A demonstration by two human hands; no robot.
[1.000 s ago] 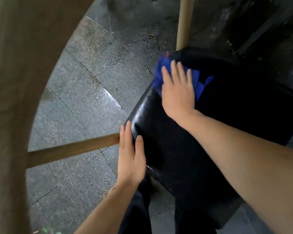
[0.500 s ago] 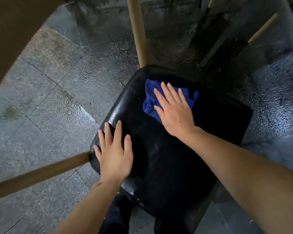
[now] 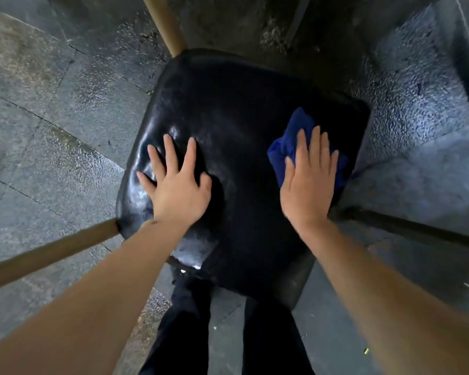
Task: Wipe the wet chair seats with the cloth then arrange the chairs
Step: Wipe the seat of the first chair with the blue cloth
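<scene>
A black padded chair seat (image 3: 236,109) fills the middle of the head view, glossy and wet along its left side. My right hand (image 3: 307,182) presses flat on a crumpled blue cloth (image 3: 287,142) near the seat's right edge, fingers straight. My left hand (image 3: 178,182) rests flat on the seat's left part with fingers spread, holding nothing. Part of the cloth is hidden under my right palm.
Wooden chair posts run out at the top (image 3: 164,23) and lower left (image 3: 46,253); a dark one (image 3: 417,228) runs right. Wet grey stone paving (image 3: 52,104) surrounds the chair. My dark trouser legs (image 3: 190,320) stand below the seat's near edge.
My right hand slid the cloth from the seat's far left corner across to its right edge. My left hand moved from the seat's left rim further onto the seat.
</scene>
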